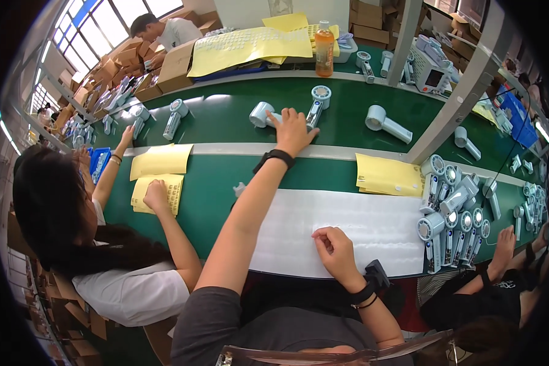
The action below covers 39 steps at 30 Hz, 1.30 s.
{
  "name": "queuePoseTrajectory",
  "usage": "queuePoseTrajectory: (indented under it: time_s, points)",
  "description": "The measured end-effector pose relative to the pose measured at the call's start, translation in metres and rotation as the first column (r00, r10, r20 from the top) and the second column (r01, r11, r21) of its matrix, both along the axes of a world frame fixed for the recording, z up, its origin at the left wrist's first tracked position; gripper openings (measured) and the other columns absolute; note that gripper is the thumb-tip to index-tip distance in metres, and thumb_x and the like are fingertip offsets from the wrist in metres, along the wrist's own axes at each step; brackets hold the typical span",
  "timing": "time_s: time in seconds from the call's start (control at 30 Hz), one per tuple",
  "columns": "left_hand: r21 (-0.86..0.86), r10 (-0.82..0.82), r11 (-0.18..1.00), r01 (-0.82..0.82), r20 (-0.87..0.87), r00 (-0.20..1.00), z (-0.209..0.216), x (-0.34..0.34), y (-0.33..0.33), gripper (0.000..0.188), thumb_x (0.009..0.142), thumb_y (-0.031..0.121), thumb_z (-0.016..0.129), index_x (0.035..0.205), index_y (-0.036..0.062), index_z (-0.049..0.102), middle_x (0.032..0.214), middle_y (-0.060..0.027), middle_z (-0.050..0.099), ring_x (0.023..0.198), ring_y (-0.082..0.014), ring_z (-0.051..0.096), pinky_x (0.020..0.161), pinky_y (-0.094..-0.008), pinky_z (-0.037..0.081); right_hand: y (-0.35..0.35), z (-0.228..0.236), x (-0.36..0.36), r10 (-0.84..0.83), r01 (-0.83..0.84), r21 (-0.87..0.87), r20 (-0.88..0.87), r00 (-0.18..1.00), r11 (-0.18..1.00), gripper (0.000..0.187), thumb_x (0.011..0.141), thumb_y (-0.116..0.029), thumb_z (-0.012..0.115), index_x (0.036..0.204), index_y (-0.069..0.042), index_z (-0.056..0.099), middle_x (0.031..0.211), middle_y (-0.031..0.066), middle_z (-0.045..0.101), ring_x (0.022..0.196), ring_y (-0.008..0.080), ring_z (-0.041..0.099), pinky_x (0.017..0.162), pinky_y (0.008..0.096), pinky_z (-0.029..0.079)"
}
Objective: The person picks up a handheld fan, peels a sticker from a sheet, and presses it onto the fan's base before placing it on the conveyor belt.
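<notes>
My left hand [294, 132] reaches across to the far green surface, palm down, fingers stretched and thumb apart. Its fingers lie over the handle of a pale blue handheld fan [261, 114]. Beside its thumb is a second handheld fan [319, 100] with the inside of its handle exposed; whether the hand grips either fan I cannot tell. My right hand [337, 253] hovers over a white foam mat [287, 244], fingers curled and thumb against the index finger; what is inside is hidden. Several open-handled fans [451, 235] are piled at the mat's right end.
Yellow sheets [387, 174] lie behind the mat. More fans [387, 124] sit along the far strip, below a metal post [463, 85]. An orange drink bottle [324, 52] stands on the back ledge. A co-worker's hand [157, 194] rests on a yellow sheet at left; another person's hand [503, 245] is at right.
</notes>
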<state>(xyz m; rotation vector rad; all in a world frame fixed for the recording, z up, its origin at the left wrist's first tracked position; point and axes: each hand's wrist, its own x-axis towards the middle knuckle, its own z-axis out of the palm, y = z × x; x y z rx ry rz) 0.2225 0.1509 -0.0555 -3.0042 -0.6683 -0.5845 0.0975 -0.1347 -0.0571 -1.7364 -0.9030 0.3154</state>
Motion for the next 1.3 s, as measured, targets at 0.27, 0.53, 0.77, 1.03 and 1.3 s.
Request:
queuePoseTrajectory:
  time_s: [0.27, 0.53, 0.77, 1.03, 1.3]
  points:
    - [-0.036, -0.059, 0.995, 0.096, 0.569, 0.820, 0.089, -0.047, -0.016, 0.031, 0.077, 0.028, 0.073, 0.094, 0.0028, 0.064, 0.112, -0.0101, 0.059, 0.111, -0.0277, 0.053, 0.103, -0.0661, 0.030, 0.021, 0.008, -0.013, -0.003, 0.017, -0.066, 0.207, 0.978, 0.998, 0.016, 0.082, -0.001, 0.063, 0.097, -0.005, 0.064, 0.083, 0.0083, 0.058, 0.075, 0.0213, 0.056, 0.066, 0.0318, 0.045]
    - [-0.323, 0.133, 0.706, 0.630, 0.935, 0.330, 0.161, -0.224, -0.091, 0.045, 0.089, 0.021, 0.069, 0.112, 0.0006, 0.036, 0.108, -0.0199, 0.062, 0.083, -0.0199, 0.063, 0.075, -0.0342, 0.051, 0.074, -0.004, -0.081, 0.274, -0.273, -0.071, 0.453, 0.848, 0.960, 0.024, 0.077, -0.003, 0.065, 0.100, -0.006, 0.063, 0.095, 0.0112, 0.054, 0.090, 0.0288, 0.052, 0.076, 0.0387, 0.041]
    - [-0.281, 0.195, 0.931, 0.234, 0.923, 0.333, 0.113, -0.290, -0.107, 0.063, 0.093, 0.055, 0.054, 0.120, -0.0005, 0.039, 0.098, -0.0135, 0.053, 0.092, -0.0204, 0.052, 0.092, -0.0361, 0.041, 0.087, -0.010, -0.103, 0.299, -0.317, -0.002, 0.335, 0.894, 0.949, 0.022, 0.077, -0.004, 0.066, 0.099, -0.004, 0.063, 0.091, 0.0113, 0.054, 0.086, 0.0287, 0.052, 0.075, 0.0381, 0.041]
    - [-0.445, 0.335, 0.871, 0.210, 0.849, 0.410, 0.090, -0.295, -0.120, 0.069, 0.098, 0.058, 0.038, 0.126, -0.0055, 0.038, 0.108, -0.0155, 0.049, 0.100, -0.0206, 0.050, 0.091, -0.0344, 0.040, 0.090, -0.010, -0.110, 0.191, -0.204, -0.008, 0.382, 0.904, 0.979, 0.017, 0.077, -0.007, 0.068, 0.093, -0.005, 0.062, 0.091, 0.0102, 0.055, 0.084, 0.0288, 0.053, 0.071, 0.0385, 0.038]
    - [-0.399, 0.318, 0.903, 0.160, 0.870, 0.378, 0.094, -0.300, -0.126, 0.070, 0.098, 0.061, 0.034, 0.122, -0.0048, 0.039, 0.108, -0.0151, 0.048, 0.099, -0.0224, 0.050, 0.092, -0.0362, 0.040, 0.102, -0.020, -0.112, 0.125, -0.142, 0.035, 0.292, 0.948, 0.989, 0.014, 0.080, -0.008, 0.068, 0.092, -0.005, 0.061, 0.087, 0.0079, 0.057, 0.081, 0.0257, 0.054, 0.071, 0.0367, 0.039]
